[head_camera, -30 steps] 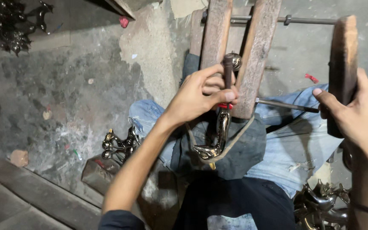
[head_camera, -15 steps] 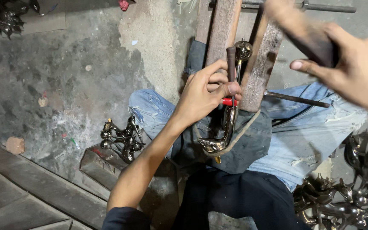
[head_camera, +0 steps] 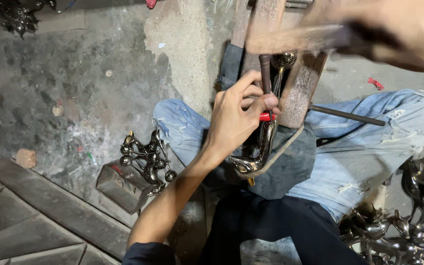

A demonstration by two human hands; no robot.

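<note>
I see the left hand (head_camera: 239, 118) clenched around a dark punch tool (head_camera: 265, 73), thumb and fingers pinching its shaft upright just above a red band. The punch stands against a shiny metal casting (head_camera: 258, 152) that is clamped between two upright wooden vise blocks (head_camera: 300, 93); the casting's curved lower end hangs out below the blocks, over a grey cloth (head_camera: 290, 167) spread on my lap. A threaded rod (head_camera: 347, 116) runs out of the blocks to the right. The right hand (head_camera: 408, 32) is at the top edge, heavily blurred, grasping a wooden-handled tool (head_camera: 295, 39) whose head I cannot make out. On the concrete floor (head_camera: 74, 88) to the left, a cluster of similar polished castings (head_camera: 145, 157) rests on a small metal box (head_camera: 121, 186). More castings (head_camera: 408, 216) are piled at lower right.
</note>
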